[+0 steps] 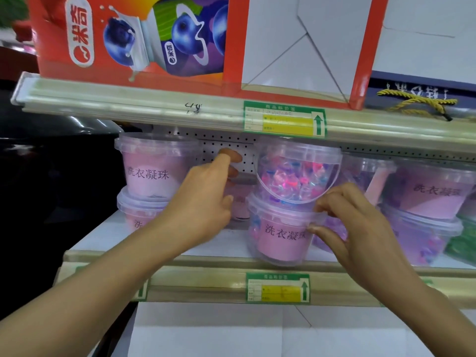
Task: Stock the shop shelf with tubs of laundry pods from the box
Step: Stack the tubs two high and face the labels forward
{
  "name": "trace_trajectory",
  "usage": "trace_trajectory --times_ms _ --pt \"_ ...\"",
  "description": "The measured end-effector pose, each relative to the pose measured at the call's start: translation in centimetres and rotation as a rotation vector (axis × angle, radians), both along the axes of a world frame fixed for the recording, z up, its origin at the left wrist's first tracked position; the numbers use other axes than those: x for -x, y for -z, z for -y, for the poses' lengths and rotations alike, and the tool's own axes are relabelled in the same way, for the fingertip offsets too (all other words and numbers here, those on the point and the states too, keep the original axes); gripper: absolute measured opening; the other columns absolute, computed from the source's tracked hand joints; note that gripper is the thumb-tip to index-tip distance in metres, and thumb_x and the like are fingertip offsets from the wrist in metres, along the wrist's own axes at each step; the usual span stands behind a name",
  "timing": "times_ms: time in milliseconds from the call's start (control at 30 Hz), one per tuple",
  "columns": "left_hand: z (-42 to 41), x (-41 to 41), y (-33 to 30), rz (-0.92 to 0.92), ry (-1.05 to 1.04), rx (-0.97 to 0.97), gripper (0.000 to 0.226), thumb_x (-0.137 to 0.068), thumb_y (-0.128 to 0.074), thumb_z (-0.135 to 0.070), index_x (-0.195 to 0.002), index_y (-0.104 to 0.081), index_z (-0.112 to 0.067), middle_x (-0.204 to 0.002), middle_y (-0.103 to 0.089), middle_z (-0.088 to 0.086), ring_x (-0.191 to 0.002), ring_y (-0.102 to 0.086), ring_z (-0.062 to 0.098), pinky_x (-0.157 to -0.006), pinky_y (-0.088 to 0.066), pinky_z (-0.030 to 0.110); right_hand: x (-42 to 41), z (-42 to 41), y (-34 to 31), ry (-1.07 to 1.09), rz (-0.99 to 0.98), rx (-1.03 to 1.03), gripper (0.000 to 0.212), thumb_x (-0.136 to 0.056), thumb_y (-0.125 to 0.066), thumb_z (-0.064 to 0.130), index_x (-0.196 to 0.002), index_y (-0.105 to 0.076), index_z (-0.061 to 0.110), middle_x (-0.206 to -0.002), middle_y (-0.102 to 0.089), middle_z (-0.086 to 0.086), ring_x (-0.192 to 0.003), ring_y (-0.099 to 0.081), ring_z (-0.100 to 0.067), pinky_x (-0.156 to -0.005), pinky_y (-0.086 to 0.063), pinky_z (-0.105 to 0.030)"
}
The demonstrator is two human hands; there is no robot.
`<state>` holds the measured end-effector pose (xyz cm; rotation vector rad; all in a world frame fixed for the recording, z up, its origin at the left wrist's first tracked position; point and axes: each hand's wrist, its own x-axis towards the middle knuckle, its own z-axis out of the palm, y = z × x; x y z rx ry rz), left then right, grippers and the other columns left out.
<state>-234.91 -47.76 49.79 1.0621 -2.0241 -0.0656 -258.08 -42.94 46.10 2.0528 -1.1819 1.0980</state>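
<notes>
At the left of the frame two tubs [152, 173] sit stacked. The left hand [206, 191] reaches into the centre gap, fingers curled on something I cannot make out. The right hand [353, 225] pinches the lower tub [280, 233] of the centre stack on the shelf [206, 264]. More stacks stand at right; the box is not visible, so the remainder is unclear.

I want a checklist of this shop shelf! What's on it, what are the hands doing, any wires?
Surface: shelf, pale board, price tag on its edge.
Job's things: tubs stacked two high; top middle tub sits on lower middle tub; left stack; right stack.
Clutter: nothing seen.
Hands: left hand reaches between the stacks, grip hidden; right hand pinches the lower middle tub's rim.
Cables: nothing seen.
Surroundings: red carton on the shelf above.
</notes>
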Motion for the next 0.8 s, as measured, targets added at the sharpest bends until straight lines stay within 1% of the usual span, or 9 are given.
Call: trace_trajectory --times_ms 67,133,233,300,400,500,633,800 --pt "-1.3 -1.6 0.3 -0.052 0.011 0.024 0.052 -0.079 -0.058 0.007 -0.122 -0.047 -0.019 -0.113 -0.061 -0.005 -0.1 -0.059 0.01 -0.084 -0.049 0.022 -1.1 0.6 0.0 -0.019 -0.003 0.001 0.018 -0.074 -0.067 0.018 -0.086 -0.058 0.008 -0.091 -0.049 -0.002 -0.077 -0.043 -0.009 -0.062 -0.039 -0.027" --pt "-2.1 -2.9 0.6 -0.036 0.01 0.04 0.051 -0.076 -0.057 0.009 -0.119 -0.05 -0.017 -0.112 -0.062 -0.005 -0.1 -0.06 0.008 -0.077 -0.044 0.01 -2.1 1.1 0.1 -0.043 -0.01 -0.009 0.019 -0.075 -0.07 0.015 -0.087 -0.056 0.009 -0.092 -0.048 -0.002 -0.078 -0.044 -0.012 -0.061 -0.039 -0.032" --pt "-2.7 -4.1 1.0 0.032 -0.018 0.062 0.052 -0.074 -0.058 0.007 -0.12 -0.052 -0.017 -0.115 -0.061 -0.007 -0.105 -0.057 0.005 -0.078 -0.038 0.003 -3.4 1.6 0.2 -0.068 -0.007 -0.032 0.026 -0.073 -0.077 0.008 -0.088 -0.056 0.008 -0.093 -0.047 -0.002 -0.076 -0.042 -0.012 -0.058 -0.039 -0.032" --pt "-2.9 -4.3 1.2 0.073 -0.037 0.09 0.051 -0.074 -0.061 0.005 -0.119 -0.054 -0.017 -0.115 -0.061 -0.008 -0.107 -0.055 0.005 -0.078 -0.035 -0.001 -3.9 2.0 0.2 -0.077 0.001 -0.037 0.027 -0.072 -0.077 0.007 -0.088 -0.055 0.009 -0.093 -0.047 -0.002 -0.077 -0.043 -0.012 -0.055 -0.044 -0.033" --pt "-3.1 -4.7 1.4 0.094 -0.052 0.101 0.051 -0.074 -0.065 0.002 -0.119 -0.055 -0.018 -0.116 -0.06 -0.008 -0.108 -0.054 0.007 -0.078 -0.034 -0.001 -4.5 2.7 0.2 -0.086 0.014 -0.038 0.026 -0.073 -0.077 0.007 -0.088 -0.056 0.009 -0.094 -0.048 -0.003 -0.075 -0.043 -0.013 -0.049 -0.046 -0.037" --pt "-3.4 -4.9 1.5 0.086 -0.079 0.094 0.051 -0.077 -0.067 -0.003 -0.122 -0.053 -0.022 -0.119 -0.058 -0.011 -0.109 -0.053 0.005 -0.08 -0.036 0.005 -4.7 3.3 0.3 -0.079 0.008 -0.044 0.026 -0.072 -0.077 0.007 -0.087 -0.055 0.009 -0.094 -0.048 -0.004 -0.073 -0.044 -0.014 -0.045 -0.047 -0.038" --pt "-3.5 -5.1 1.7 0.083 -0.091 0.085 0.049 -0.079 -0.067 -0.005 -0.122 -0.051 -0.023 -0.119 -0.057 -0.012 -0.109 -0.051 0.003 -0.076 -0.034 -0.001 -4.9 3.8 1.2 -0.075 -0.017 -0.033 0.027 -0.071 -0.078 0.006 -0.086 -0.055 0.006 -0.092 -0.048 -0.006 -0.077 -0.043 -0.015 -0.043 -0.046 -0.036" --pt "-3.4 -4.9 1.9 0.063 -0.084 0.075 0.049 -0.08 -0.067 -0.006 -0.123 -0.05 -0.023 -0.121 -0.056 -0.012 -0.111 -0.051 0.003 -0.074 -0.035 0.0 -5.3 3.4 1.5 -0.038 -0.022 -0.005 0.027 -0.071 -0.078 0.008 -0.086 -0.056 0.006 -0.09 -0.05 -0.007 -0.076 -0.05 -0.02 -0.039 -0.045 -0.035"
